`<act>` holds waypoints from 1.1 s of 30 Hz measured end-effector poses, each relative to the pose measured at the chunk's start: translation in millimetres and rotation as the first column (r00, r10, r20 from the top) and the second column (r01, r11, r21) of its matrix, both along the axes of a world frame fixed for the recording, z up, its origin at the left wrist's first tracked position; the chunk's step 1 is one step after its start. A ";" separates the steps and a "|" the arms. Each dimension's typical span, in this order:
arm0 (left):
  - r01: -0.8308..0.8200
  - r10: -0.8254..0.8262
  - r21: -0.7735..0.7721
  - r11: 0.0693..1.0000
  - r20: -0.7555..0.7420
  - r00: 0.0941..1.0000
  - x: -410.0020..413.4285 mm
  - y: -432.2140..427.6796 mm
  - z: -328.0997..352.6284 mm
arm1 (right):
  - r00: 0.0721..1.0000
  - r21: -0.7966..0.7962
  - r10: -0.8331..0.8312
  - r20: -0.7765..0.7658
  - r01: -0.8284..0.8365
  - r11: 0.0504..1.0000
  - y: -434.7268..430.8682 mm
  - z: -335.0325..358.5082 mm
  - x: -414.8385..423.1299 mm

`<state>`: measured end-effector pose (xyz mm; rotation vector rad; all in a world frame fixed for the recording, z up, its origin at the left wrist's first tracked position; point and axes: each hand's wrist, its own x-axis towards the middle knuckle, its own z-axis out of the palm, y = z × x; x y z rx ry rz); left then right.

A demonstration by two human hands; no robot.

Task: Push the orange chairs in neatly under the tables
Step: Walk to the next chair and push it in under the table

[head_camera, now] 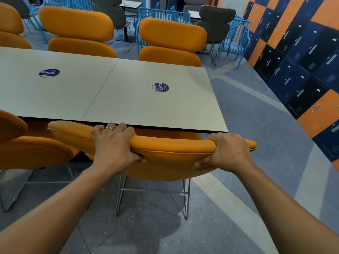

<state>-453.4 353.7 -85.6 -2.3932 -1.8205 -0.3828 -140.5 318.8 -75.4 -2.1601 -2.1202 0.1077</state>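
Head camera, wide-angle, facing forward-down, close above chair (174,149), table (128,99) beyond.

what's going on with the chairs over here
A person is handling an orange chair at the near edge of a long table. Their left hand and right hand both grip its backrest, fingers curled over the top. The backrest sits close to the table edge, with the seat apparently underneath. The neighbouring chair on the left and the far-side chairs also sit close against the table.
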 end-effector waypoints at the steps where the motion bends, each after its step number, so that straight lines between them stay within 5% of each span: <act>1: -0.004 0.004 0.001 1.000 -0.002 1.000 0.4 1.0 -0.3 | 1.000 0.005 0.008 0.006 -0.008 1.000 0.9 -0.4 0.7; 12: -0.030 0.031 -0.090 0.995 0.010 0.999 2.8 -6.6 7.1 | 0.997 0.029 0.075 0.007 -0.075 0.997 -4.6 -4.4 5.6; 25: 0.164 -0.077 -0.190 0.968 0.398 0.914 -21.8 -32.6 35.8 | 0.965 0.071 0.058 -0.258 -0.041 0.997 -24.1 9.3 -28.0; 33: 0.162 -0.036 -0.200 0.966 0.517 0.855 -104.8 -64.7 49.4 | 0.860 0.145 0.215 -0.463 -0.166 0.975 -44.1 31.8 -130.8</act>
